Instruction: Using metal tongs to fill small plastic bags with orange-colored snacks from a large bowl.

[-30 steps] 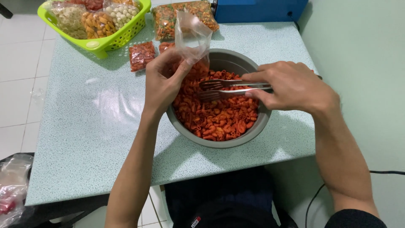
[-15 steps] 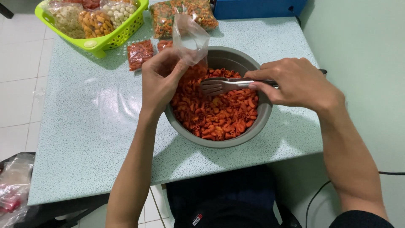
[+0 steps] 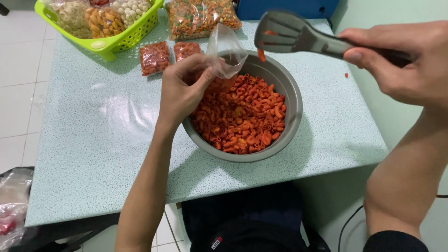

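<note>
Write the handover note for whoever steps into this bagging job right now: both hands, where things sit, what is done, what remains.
Left hand: holds a small clear plastic bag open over the metal bowl's near-left rim.
Right hand: grips grey tongs raised above the bowl; one orange piece is dropping from them.
Bowl, on the speckled table, is well filled with orange macaroni snacks.
Done: two small filled packets lie behind the bowl; more bags sit in the green basket.
Left: the bag in hand looks nearly empty; most of the bowl is unbagged.
</note>
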